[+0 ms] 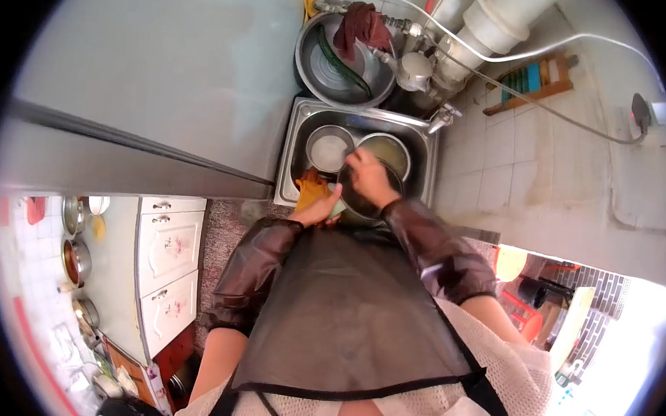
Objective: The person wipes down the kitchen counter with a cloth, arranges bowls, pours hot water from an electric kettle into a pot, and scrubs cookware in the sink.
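Note:
In the sink [283,183] sits a dark round pan [378,186], tilted toward me. My left hand [319,209] is closed at its near left rim, thumb on top, with a pale green piece [338,210] showing under the thumb. Over the pan's opening is my right hand [370,178], its fingers curled and smeared by motion; whether they hold anything is hidden. An orange-yellow cloth [313,189] hangs on the sink's front edge beside my left hand. Farther back stand a round metal bowl [330,148] and another bowl with yellowish liquid [390,152].
Behind the sink, a large metal basin [307,71] holds a long green cucumber-like vegetable [338,63], with a dark red cloth [363,29] over its rim. A faucet [445,116] and pipes [497,25] stand to the right. A grey panel [153,74] rises at left, above white cabinets [169,253].

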`<move>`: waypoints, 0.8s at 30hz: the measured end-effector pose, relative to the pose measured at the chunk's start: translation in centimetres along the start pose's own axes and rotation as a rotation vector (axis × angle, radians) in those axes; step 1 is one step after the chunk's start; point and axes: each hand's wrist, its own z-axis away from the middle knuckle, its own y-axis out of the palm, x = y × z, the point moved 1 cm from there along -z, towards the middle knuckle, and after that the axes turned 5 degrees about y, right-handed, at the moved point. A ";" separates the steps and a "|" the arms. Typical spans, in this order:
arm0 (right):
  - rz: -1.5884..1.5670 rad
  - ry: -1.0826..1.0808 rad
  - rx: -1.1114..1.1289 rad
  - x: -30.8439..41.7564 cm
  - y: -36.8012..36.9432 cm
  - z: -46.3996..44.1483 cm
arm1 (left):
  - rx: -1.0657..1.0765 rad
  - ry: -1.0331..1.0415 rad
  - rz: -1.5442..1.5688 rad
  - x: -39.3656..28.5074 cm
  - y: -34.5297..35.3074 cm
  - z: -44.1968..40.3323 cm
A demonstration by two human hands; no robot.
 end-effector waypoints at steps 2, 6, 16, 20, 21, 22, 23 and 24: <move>0.261 -0.001 0.104 -3.2 -0.9 0.6 | 0.025 0.045 -0.001 0.0 -0.2 0.0; 0.525 0.111 0.684 -2.9 -1.5 4.4 | 0.002 -0.002 -0.034 -0.4 -0.4 -0.1; 0.116 0.264 0.760 -4.3 -5.0 1.2 | -0.008 -0.070 -0.089 -0.3 0.0 -0.7; -0.387 0.429 0.157 -6.9 -8.5 -1.9 | 0.119 -0.173 0.170 -0.5 0.5 -0.9; -0.319 0.387 0.032 -6.7 -9.7 -2.3 | 0.118 -0.177 0.169 -0.4 0.7 -0.9; -0.310 0.396 -0.059 -8.8 -9.0 -1.8 | 0.155 -0.160 0.243 -0.3 1.1 -0.9; -0.298 0.405 -0.150 -11.3 -7.7 -0.9 | 0.194 -0.142 0.318 -0.1 1.5 -1.0; -0.296 0.412 -0.149 -12.8 -6.8 0.1 | 0.290 -0.146 0.464 0.6 1.8 -1.7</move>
